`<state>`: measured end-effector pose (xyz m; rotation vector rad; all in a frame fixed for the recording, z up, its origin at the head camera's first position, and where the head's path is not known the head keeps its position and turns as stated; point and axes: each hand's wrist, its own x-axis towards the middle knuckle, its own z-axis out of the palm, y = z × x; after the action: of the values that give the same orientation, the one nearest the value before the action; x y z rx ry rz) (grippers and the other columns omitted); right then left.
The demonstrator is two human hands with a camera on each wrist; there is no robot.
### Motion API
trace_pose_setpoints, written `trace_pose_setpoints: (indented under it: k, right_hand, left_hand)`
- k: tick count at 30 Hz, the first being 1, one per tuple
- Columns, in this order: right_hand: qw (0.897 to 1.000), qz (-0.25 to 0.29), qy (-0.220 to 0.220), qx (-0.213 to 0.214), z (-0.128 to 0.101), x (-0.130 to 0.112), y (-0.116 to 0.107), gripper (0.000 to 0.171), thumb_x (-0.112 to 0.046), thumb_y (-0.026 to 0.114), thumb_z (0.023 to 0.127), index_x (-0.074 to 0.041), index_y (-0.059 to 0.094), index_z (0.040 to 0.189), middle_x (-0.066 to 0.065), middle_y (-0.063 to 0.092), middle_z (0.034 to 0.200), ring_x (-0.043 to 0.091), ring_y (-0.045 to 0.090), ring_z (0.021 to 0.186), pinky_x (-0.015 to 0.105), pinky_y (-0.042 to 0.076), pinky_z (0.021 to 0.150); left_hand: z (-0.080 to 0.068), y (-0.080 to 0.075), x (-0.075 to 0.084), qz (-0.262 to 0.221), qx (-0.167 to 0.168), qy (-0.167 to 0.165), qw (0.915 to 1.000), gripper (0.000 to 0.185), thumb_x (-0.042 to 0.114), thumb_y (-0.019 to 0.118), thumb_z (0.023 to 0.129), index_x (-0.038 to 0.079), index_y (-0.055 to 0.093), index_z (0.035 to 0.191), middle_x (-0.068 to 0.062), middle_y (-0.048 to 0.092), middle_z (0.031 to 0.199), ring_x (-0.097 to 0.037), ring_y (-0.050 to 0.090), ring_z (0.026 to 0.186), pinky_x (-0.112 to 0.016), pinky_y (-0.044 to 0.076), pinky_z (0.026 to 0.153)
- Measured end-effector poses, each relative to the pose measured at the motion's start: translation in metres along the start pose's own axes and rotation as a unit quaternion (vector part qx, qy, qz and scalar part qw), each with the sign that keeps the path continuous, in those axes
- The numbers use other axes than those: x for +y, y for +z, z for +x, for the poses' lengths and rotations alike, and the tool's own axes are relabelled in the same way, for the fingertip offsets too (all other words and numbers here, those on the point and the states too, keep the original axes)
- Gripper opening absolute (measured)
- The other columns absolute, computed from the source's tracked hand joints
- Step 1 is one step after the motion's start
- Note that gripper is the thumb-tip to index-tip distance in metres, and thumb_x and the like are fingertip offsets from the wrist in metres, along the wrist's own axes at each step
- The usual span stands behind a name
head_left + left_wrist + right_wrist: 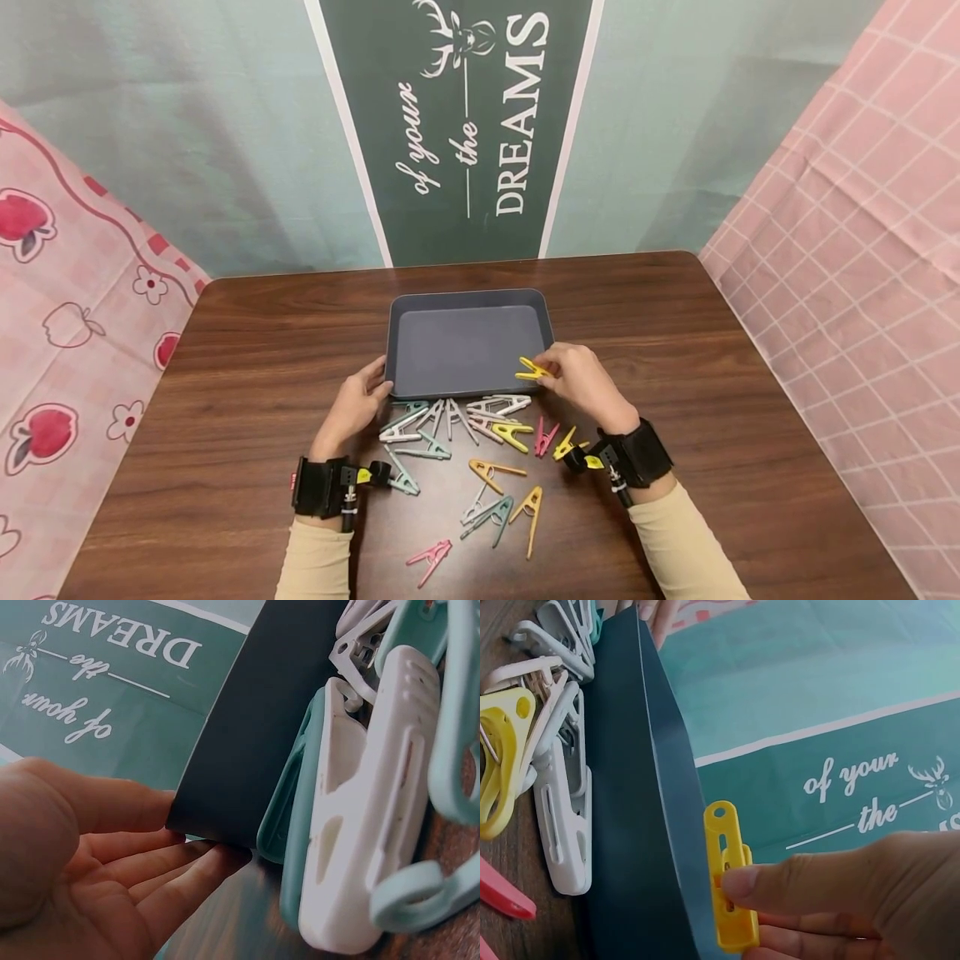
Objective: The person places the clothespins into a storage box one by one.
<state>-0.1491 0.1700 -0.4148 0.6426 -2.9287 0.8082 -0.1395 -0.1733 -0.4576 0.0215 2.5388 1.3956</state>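
Observation:
A dark grey rectangular tray (468,346) lies on the table. My left hand (355,408) holds its near left corner, the thumb at the rim and the fingers against the outside in the left wrist view. My right hand (585,383) pinches a yellow clothespin (531,370) between thumb and fingers at the tray's near right corner, inside the rim. In the right wrist view that clothespin (730,877) stands upright beside the tray wall (630,787). White clothespins (453,419) and green ones lie close along the tray's near side.
Nearer me lie an orange clothespin (531,517), a dark green one (497,518) and a pink one (431,560). A red clothespin (545,437) and a yellow one (566,442) lie below the right hand. A patterned curtain (675,125) hangs behind the table (247,350).

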Motion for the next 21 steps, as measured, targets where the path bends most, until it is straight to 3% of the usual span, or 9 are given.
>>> trace_pose_setpoints:
  k: [11, 21]
  right_hand:
    - [1.0, -0.017, 0.002, -0.011, 0.013, 0.002, 0.009, 0.017, -0.005, 0.075, 0.08, -0.002, 0.074, 0.097, 0.01, 0.068, 0.086, 0.019, 0.064, 0.076, 0.031, 0.053, 0.069]
    - [0.998, -0.045, 0.005, -0.047, 0.023, 0.005, 0.014, 0.018, -0.005, 0.074, 0.08, -0.002, 0.074, 0.098, 0.011, 0.07, 0.09, 0.021, 0.066, 0.079, 0.034, 0.055, 0.072]
  left_hand:
    - [0.0, 0.0, 0.0, -0.003, 0.001, 0.0, 1.0, 0.055, 0.004, 0.047, 0.099, -0.004, 0.027, 0.149, -0.033, 0.042, 0.144, -0.043, 0.047, 0.133, -0.049, 0.043, 0.108]
    - [0.001, 0.001, -0.001, -0.007, 0.001, 0.009, 0.9999, 0.055, 0.005, 0.047, 0.099, -0.005, 0.027, 0.149, -0.033, 0.043, 0.144, -0.044, 0.047, 0.132, -0.05, 0.043, 0.108]
